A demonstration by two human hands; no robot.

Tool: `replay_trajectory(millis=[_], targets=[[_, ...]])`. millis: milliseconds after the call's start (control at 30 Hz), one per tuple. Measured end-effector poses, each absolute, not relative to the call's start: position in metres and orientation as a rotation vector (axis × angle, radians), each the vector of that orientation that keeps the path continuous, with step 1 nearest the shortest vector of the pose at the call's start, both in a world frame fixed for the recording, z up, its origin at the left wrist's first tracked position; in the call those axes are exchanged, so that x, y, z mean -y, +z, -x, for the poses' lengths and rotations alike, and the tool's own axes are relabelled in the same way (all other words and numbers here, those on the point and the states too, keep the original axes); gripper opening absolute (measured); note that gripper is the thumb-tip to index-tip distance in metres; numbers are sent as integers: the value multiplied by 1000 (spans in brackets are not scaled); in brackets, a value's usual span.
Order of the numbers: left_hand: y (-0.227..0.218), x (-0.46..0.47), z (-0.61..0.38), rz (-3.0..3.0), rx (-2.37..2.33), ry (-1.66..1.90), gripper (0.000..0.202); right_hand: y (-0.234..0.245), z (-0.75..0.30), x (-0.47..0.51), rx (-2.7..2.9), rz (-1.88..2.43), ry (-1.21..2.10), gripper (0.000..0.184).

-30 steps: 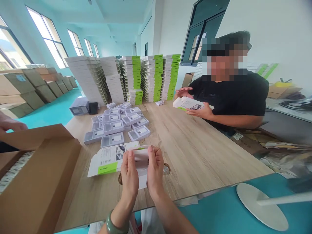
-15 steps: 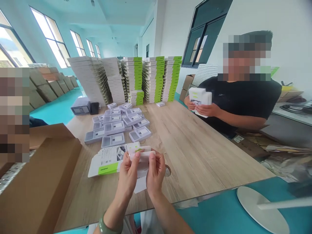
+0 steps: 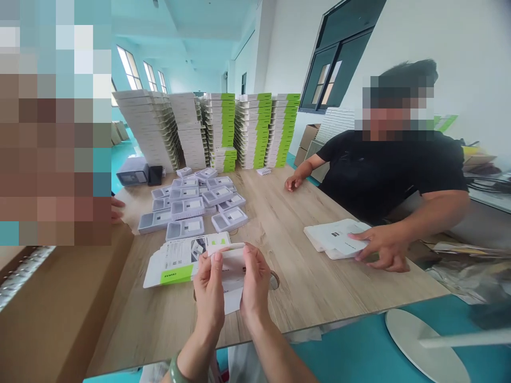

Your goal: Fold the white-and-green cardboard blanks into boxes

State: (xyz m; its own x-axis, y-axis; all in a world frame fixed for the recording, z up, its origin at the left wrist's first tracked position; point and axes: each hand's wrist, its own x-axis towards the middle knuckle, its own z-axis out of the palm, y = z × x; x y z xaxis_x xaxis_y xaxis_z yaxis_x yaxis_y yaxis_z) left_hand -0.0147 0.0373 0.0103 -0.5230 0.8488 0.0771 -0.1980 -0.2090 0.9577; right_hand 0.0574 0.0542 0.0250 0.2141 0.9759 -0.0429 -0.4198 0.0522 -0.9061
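Observation:
Between my two hands is a white cardboard box, partly folded, with a flap hanging toward me. My left hand grips its left side, thumb on top near the upper edge. On the right side my right hand is closed the same way, thumb pressed by the far edge. The fingers underneath are mostly hidden. Just beyond my left hand lies a stack of flat printed cartons, white with a green band. Several pale plastic trays are piled past it.
Tall stacks of white and green boxes line the table's far end. A large brown carton stands at left, with another person close by. Across at right, a co-worker's hand rests on white flat cartons. A dark phone lies far left.
The co-worker at right has lowered the white cartons from chest height onto the table. The person at left has leaned further into view. My hands have folded the box's far edge over slightly.

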Motion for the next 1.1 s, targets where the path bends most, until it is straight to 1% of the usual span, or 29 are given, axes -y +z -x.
replay_trajectory(millis=[167, 400, 633, 800, 900, 1100], targets=[[11, -40, 6, -597, -1240, 1913, 41, 22, -54, -60, 670, 1034, 1150, 28], [31, -47, 1, -496, -1196, 1957, 26, 15, -51, -64, 692, 1056, 1040, 30], [28, -45, -2, -514, -1242, 2001, 21, 13, -51, -62, 801, 1049, 944, 39], [25, -42, -3, -580, -1259, 2072, 19, 8, -56, -62, 917, 1046, 849, 36], [22, -42, -3, -664, -1241, 2068, 22, 3, -61, -64, 993, 1040, 762, 29], [11, -44, -2, -797, -1252, 2063, 43, -7, -70, -75, 1154, 955, 548, 18]])
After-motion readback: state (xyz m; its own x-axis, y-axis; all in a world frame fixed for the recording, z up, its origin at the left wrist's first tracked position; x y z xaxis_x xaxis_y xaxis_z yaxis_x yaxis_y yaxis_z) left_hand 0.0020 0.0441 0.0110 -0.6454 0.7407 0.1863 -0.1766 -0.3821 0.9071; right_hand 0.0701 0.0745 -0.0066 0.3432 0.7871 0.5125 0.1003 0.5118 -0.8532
